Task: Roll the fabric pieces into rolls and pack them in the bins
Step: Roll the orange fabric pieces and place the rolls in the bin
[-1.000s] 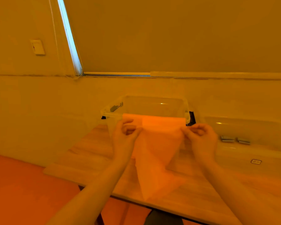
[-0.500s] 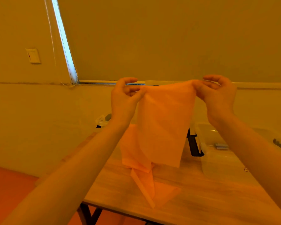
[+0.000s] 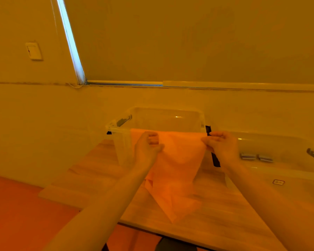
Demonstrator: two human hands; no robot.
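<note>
Both hands pinch the top edge of the thin orange fabric sheet [image 3: 176, 160] and hold it stretched between them at mid-frame. The left hand [image 3: 148, 147] has its fingers curled over the edge with the thumb pressed against the cloth from the side; the right hand [image 3: 220, 145] nips the opposite corner between thumb and curled fingers. Neither hand is open: each is clamped on the fabric.

From that taut edge the sheet hangs down in a narrowing drape. Its lower part is creased and lies in a point on the pale wooden tabletop [image 3: 216, 205], towards the bottom centre of the frame. A second fold of it shows just below the left wrist.

To roll well, the sheet probably needs to come down flat on the table first, with the creased tail shaken or smoothed out; otherwise the roll will likely turn out lopsided and loose. Keeping even tension between the two pinches should help the edge stay straight, so the first turn starts square.

Behind the fabric stands a clear plastic storage bin with dark latches [image 3: 163, 120], open at the top. A second clear plastic bin [image 3: 279, 147] sits at the right of the frame, just beside the first, behind the right hand.
</note>
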